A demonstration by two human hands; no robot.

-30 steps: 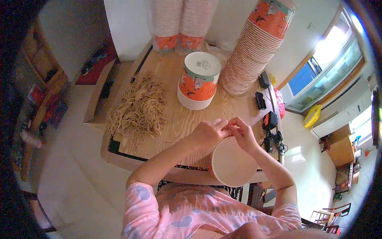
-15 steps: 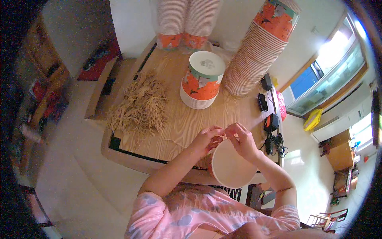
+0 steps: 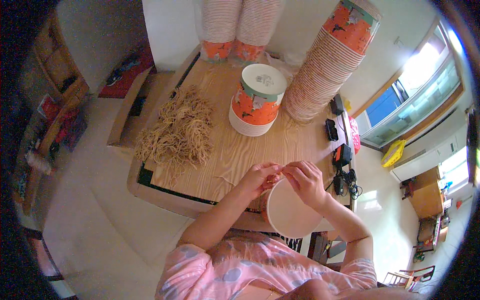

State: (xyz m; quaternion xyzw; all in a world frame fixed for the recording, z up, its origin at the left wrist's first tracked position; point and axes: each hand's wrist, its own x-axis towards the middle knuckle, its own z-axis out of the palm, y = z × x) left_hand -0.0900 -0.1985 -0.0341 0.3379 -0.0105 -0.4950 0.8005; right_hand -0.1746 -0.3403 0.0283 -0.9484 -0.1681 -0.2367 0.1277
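Evidently, the step in hand is fine fingertip work over an open paper bucket (image 3: 295,209), its mouth facing up, which overlaps the near edge of the table (image 3: 287,151) toward the right; what supports it is hidden. The left hand (image 3: 263,178) and right hand (image 3: 306,182) meet above its far rim, each with thumb and fingers drawn into a pinch; whether something thin lies between the tips cannot be told. The next move appears to call for a firm pinch and a steady bucket. Just beyond the left hand lies a loose strand (image 3: 225,179); a tangled heap of twine (image 3: 180,131) covers the table's left side. Past the hands, toward the far edge, stands a short upturned stack (image 3: 255,109), with a tall leaning stack (image 3: 324,67) right of it, both limiting reach that way. Along the right edge, a black adapter (image 3: 341,155) and coiled cable (image 3: 354,184) could snag the right forearm.
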